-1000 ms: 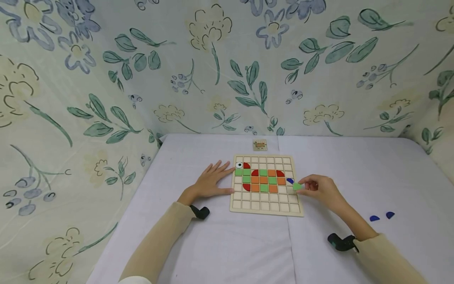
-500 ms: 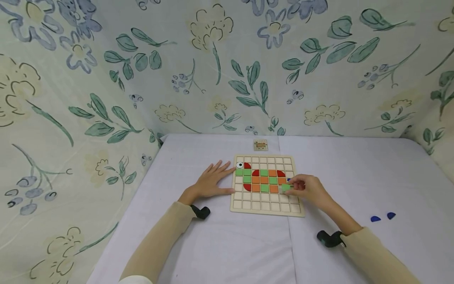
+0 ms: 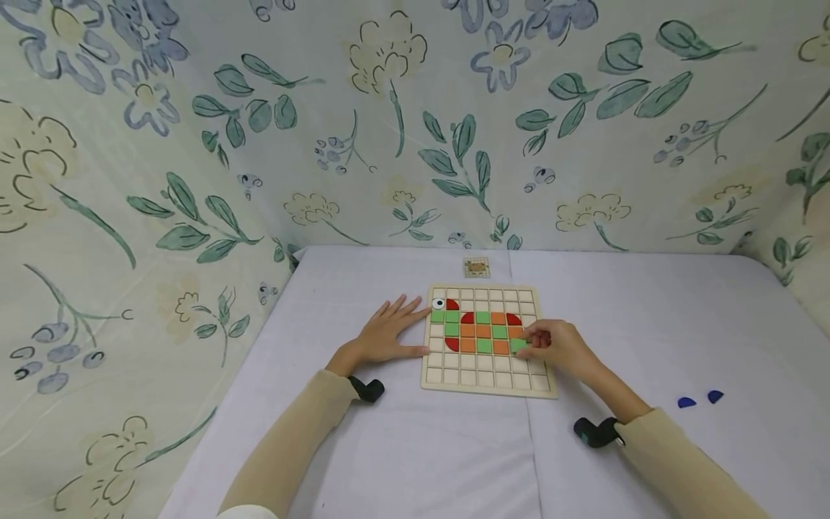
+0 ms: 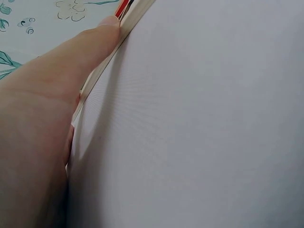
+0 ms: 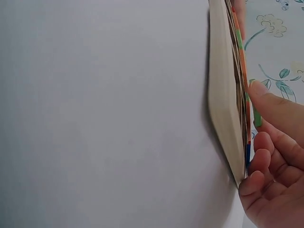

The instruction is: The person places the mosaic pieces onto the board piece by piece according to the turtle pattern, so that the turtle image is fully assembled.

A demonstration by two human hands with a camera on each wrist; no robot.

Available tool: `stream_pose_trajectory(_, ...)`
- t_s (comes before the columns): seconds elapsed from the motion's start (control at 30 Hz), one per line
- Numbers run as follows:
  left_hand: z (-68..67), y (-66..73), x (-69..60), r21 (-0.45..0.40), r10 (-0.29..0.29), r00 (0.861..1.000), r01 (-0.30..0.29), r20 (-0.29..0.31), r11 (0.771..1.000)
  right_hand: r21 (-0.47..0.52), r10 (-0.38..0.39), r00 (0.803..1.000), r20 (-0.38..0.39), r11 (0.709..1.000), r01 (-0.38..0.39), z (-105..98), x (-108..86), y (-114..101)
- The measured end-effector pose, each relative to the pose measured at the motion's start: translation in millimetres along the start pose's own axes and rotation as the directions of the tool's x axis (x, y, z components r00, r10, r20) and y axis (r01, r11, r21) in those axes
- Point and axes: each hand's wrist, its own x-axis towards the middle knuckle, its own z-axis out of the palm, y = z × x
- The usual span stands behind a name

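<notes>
A wooden grid board lies on the cloth, bearing green, orange and red pieces and a round eye piece. My right hand is over the board's right side. Its thumb and finger pinch a green square tile, held at the cell right of the lowest orange square; in the right wrist view it stands slightly off the board. A blue piece on the board is mostly behind that hand. My left hand lies spread at the board's left edge, its thumb touching the side.
Two blue rounded pieces lie on the white cloth to the right. A small patterned card is behind the board. Floral fabric hangs along the back and left.
My right hand has moved left over the board with the green square tile and lowered it to a cell in the lower coloured row. My left hand has stayed put.
</notes>
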Motion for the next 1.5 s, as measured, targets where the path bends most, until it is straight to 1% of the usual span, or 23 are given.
stream_pose_trajectory(0.4, 1.2, -1.3, 0.4, 0.001, 0.006, 1.000, -0.006, -0.008, 1.000, 0.002, 0.010, 1.000, 0.000, 1.000, -0.010, 3.2, 2.7, 2.8)
stream_pose_trajectory(0.8, -0.3, 1.7, -1.6, 0.005, 0.014, 1.000, -0.014, -0.012, 1.000, 0.018, 0.033, 0.999, -0.005, 0.999, -0.033, 4.7, 1.5, 2.0)
stream_pose_trajectory(0.93, -0.8, 2.0, -1.4, 0.008, 0.021, 1.000, -0.021, -0.020, 1.000, 0.021, 0.029, 1.000, -0.008, 0.999, -0.029, 4.3, 1.5, 1.5)
stream_pose_trajectory(1.07, -1.1, 2.6, -1.4, 0.009, 0.013, 1.000, -0.013, -0.012, 1.000, 0.027, 0.021, 1.000, -0.009, 0.999, -0.021, 3.6, 1.0, 0.8)
stream_pose_trajectory(1.13, -1.2, 2.9, -1.8, 0.002, 0.011, 1.000, -0.011, -0.012, 1.000, 0.029, 0.020, 1.000, -0.008, 0.999, -0.020, 2.9, 0.5, 0.1)
stream_pose_trajectory(1.37, -0.1, 1.9, -0.9, 0.001, 0.004, 1.000, -0.004, -0.008, 1.000, 0.051, 0.058, 0.998, -0.010, 0.997, -0.057, -2.9, -3.8, -2.1)
stream_pose_trajectory(1.5, -0.1, 0.6, -1.0, -0.005, 0.006, 1.000, -0.006, -0.011, 1.000, 0.054, 0.053, 0.998, -0.024, 0.997, -0.052, -10.5, -8.8, 1.5)
